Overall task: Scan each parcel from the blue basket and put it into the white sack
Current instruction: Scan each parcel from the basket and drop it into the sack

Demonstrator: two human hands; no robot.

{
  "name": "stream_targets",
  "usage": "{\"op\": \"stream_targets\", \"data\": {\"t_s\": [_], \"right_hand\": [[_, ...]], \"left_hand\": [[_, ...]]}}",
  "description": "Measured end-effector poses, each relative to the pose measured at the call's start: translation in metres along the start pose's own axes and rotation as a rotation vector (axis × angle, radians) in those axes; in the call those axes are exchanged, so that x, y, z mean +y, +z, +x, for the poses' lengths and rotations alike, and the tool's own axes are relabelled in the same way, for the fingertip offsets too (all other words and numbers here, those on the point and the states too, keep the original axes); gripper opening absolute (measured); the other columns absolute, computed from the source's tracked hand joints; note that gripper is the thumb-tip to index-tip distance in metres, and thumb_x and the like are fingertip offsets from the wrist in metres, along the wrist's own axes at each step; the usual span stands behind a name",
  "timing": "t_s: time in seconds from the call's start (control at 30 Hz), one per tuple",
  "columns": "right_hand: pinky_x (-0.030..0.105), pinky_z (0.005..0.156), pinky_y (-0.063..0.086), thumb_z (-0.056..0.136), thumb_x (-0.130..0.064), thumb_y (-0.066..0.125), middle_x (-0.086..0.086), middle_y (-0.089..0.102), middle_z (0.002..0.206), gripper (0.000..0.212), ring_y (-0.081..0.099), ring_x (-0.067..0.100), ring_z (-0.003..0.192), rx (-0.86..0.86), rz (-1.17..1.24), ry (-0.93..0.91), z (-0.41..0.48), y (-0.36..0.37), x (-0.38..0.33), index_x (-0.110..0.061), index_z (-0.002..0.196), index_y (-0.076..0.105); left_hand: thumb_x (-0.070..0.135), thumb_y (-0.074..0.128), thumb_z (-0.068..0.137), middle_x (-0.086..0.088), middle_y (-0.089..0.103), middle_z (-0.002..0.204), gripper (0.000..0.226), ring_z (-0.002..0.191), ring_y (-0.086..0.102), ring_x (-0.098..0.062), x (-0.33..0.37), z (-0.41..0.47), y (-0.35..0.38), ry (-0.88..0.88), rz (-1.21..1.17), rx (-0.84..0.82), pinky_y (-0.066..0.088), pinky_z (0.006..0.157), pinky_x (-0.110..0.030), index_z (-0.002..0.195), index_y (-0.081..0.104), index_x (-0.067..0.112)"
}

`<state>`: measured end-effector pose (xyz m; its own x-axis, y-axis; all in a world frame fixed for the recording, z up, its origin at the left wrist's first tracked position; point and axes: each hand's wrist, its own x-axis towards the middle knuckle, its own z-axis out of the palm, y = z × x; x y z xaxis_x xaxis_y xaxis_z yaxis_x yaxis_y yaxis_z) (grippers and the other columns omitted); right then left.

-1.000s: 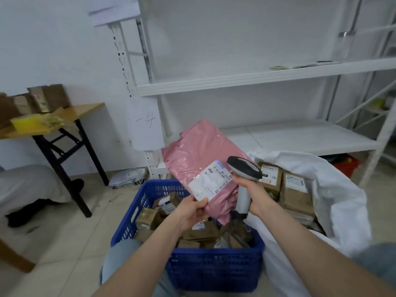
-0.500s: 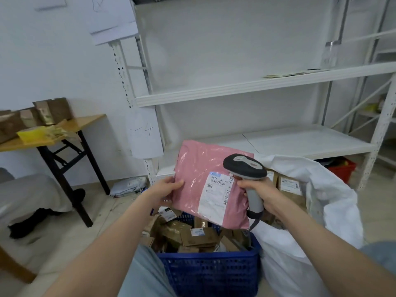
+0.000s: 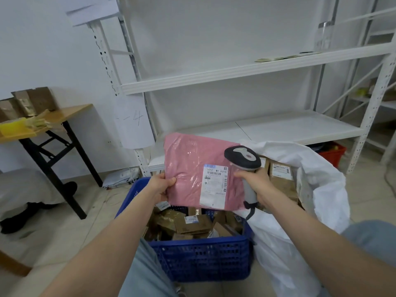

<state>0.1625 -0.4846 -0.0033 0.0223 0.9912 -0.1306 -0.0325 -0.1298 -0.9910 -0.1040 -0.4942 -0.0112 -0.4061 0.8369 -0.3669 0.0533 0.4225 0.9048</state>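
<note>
My left hand (image 3: pixel 161 186) grips the left edge of a pink plastic parcel (image 3: pixel 188 168), held upright above the blue basket (image 3: pixel 201 260). Its white shipping label (image 3: pixel 214 185) faces me. My right hand (image 3: pixel 256 181) holds a grey and black barcode scanner (image 3: pixel 243 157) by the handle, its head right beside the label. The basket holds several brown cardboard parcels (image 3: pixel 192 224). To the right, the white sack (image 3: pixel 317 189) stands open with brown boxes (image 3: pixel 280 176) inside.
White metal shelving (image 3: pixel 246 73) stands behind the basket and sack. A red crate (image 3: pixel 333 154) sits under the low shelf at right. A wooden folding table (image 3: pixel 53 118) with boxes is at left. My knees, in light blue trousers, frame the basket.
The pink parcel has turned upright with its label facing me. My left hand moved from its lower edge to its left edge. The scanner stays beside the label.
</note>
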Motion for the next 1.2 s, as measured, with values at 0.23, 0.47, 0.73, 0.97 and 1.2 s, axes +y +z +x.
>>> {"op": "stream_targets", "data": {"t_s": [0.23, 0.47, 0.73, 0.97, 1.2], "right_hand": [[0.027, 0.061, 0.055, 0.083, -0.009, 0.068, 0.008, 0.071, 0.070, 0.009, 0.064, 0.017, 0.059, -0.004, -0.071, 0.036, -0.022, 0.022, 0.022, -0.002, 0.088, 0.067], [0.028, 0.060, 0.053, 0.080, -0.009, 0.066, 0.006, 0.067, 0.057, 0.013, 0.058, 0.012, 0.048, 0.075, -0.125, 0.014, -0.049, 0.034, 0.037, -0.004, 0.069, 0.068], [0.032, 0.065, 0.052, 0.080, -0.006, 0.064, 0.005, 0.064, 0.055, 0.016, 0.055, 0.014, 0.049, 0.059, -0.105, 0.059, -0.061, 0.034, 0.034, -0.004, 0.064, 0.066], [0.031, 0.062, 0.050, 0.081, -0.006, 0.063, 0.007, 0.063, 0.056, 0.012, 0.055, 0.015, 0.049, 0.052, -0.088, 0.090, -0.063, 0.034, 0.034, -0.003, 0.069, 0.066], [0.028, 0.059, 0.049, 0.081, -0.005, 0.063, 0.004, 0.062, 0.055, 0.015, 0.054, 0.013, 0.048, 0.063, -0.084, 0.069, -0.062, 0.029, 0.032, -0.006, 0.067, 0.065]], "left_hand": [[0.009, 0.055, 0.095, -0.012, 0.050, 0.137, 0.042, 0.124, 0.046, -0.040, -0.014, 0.001, 0.014, 0.021, -0.243, 0.101, 0.042, 0.099, -0.061, 0.137, 0.049, 0.016], [0.007, 0.053, 0.097, -0.011, 0.049, 0.139, 0.042, 0.125, 0.046, -0.036, -0.016, -0.009, 0.022, 0.051, -0.300, 0.131, 0.043, 0.101, -0.052, 0.138, 0.047, 0.012], [0.008, 0.054, 0.096, -0.011, 0.049, 0.139, 0.042, 0.127, 0.045, -0.037, -0.017, -0.013, 0.026, 0.054, -0.257, 0.173, 0.042, 0.101, -0.055, 0.137, 0.047, 0.010], [0.010, 0.055, 0.096, -0.011, 0.051, 0.136, 0.040, 0.124, 0.047, -0.036, -0.017, -0.012, 0.029, 0.054, -0.229, 0.183, 0.044, 0.097, -0.051, 0.136, 0.049, 0.012], [0.009, 0.055, 0.095, -0.010, 0.049, 0.138, 0.041, 0.127, 0.044, -0.037, -0.016, -0.009, 0.033, 0.057, -0.238, 0.171, 0.042, 0.099, -0.053, 0.136, 0.049, 0.013]]}}
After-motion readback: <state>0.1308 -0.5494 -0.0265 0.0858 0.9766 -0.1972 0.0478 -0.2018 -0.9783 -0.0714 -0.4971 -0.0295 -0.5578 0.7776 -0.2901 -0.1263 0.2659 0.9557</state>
